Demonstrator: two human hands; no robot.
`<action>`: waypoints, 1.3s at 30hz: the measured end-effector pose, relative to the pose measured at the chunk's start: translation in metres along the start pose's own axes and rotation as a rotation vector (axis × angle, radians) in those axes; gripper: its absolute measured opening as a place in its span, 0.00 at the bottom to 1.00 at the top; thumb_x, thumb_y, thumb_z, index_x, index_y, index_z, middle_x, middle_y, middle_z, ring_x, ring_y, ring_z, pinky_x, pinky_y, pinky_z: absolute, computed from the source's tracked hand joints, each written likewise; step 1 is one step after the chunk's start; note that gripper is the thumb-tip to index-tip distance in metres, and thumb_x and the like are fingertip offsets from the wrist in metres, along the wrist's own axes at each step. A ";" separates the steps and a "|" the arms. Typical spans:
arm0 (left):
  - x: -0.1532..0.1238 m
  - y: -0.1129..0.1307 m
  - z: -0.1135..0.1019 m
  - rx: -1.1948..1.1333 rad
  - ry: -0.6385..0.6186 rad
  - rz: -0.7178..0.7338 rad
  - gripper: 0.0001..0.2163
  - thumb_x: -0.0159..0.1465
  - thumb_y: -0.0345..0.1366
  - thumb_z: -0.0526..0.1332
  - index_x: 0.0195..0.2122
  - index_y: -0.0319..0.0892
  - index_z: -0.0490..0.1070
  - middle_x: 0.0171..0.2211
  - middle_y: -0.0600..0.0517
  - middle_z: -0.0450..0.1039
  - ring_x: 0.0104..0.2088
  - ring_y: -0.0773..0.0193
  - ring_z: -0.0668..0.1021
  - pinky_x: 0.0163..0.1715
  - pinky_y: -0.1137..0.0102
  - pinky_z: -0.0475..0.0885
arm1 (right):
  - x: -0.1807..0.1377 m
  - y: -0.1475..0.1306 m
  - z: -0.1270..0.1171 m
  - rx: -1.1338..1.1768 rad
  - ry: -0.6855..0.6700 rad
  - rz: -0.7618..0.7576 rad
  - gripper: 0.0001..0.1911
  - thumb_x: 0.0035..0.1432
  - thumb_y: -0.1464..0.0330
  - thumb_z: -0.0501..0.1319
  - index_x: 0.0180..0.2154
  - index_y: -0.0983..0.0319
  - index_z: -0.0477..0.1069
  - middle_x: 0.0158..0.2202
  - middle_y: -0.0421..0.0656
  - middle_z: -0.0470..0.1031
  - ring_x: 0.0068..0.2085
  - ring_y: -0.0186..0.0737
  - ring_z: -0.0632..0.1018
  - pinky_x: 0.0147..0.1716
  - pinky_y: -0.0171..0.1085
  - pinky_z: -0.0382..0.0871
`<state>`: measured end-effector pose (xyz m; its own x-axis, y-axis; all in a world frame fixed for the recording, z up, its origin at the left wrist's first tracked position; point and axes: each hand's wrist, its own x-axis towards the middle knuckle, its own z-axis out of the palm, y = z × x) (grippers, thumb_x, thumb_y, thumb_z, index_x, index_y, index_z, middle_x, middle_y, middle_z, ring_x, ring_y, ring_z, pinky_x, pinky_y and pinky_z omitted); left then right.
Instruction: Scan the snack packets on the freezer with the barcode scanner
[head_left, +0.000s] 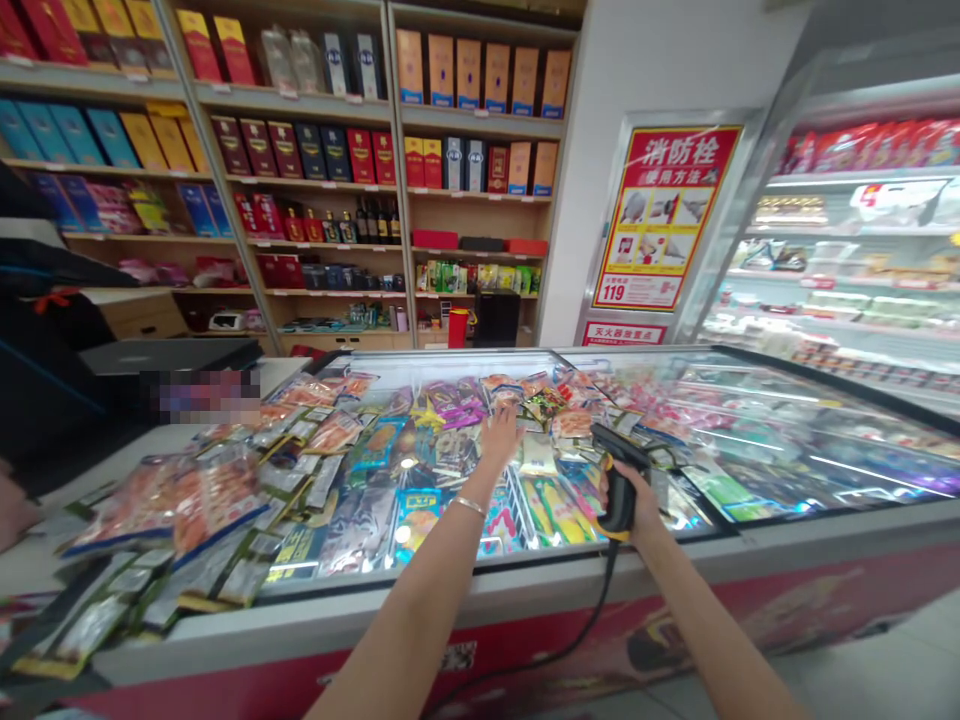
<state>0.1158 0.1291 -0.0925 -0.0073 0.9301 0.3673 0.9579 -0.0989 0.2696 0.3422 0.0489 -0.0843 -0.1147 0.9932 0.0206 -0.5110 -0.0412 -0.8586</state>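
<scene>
My left grip (500,435) was released, the fingers spread flat on the packets (450,450) inside the chest freezer (525,590), near its middle and well away from the front rim. My right grip (636,505) was clenched around the handle of the scanner (616,455). The scanner hung just over the front part of the freezer, with its head turned toward the left grip; the two were near but apart. The cable (581,628) of the scanner fell over the front rim and down the red front wall.

Between my two arms the rim was bare, so there was free room. On the left, a heap of loose packs (187,515) covered the glass and reached onto the white tabletop (30,565). On the right, the glass lid (787,440) lay closed and bare.

Behind the freezer stood wooden shelves (337,150) full of boxes, a red poster (664,215) on the wall, and an open cooler (862,250) at the right side.
</scene>
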 end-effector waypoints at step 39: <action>-0.058 -0.172 -0.127 -0.288 0.437 -0.538 0.43 0.59 0.43 0.64 0.67 0.43 0.36 0.48 0.41 0.74 0.47 0.54 0.77 0.43 0.69 0.69 | 0.065 0.100 0.233 0.008 -0.527 0.155 0.14 0.45 0.58 0.65 0.29 0.60 0.67 0.16 0.35 0.67 0.14 0.31 0.67 0.11 0.30 0.62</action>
<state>-0.0851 0.0472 -0.0475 -0.6244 0.6568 0.4228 0.6771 0.1851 0.7123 0.0851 0.0842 -0.0492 -0.5990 0.7866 0.1499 -0.4608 -0.1856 -0.8679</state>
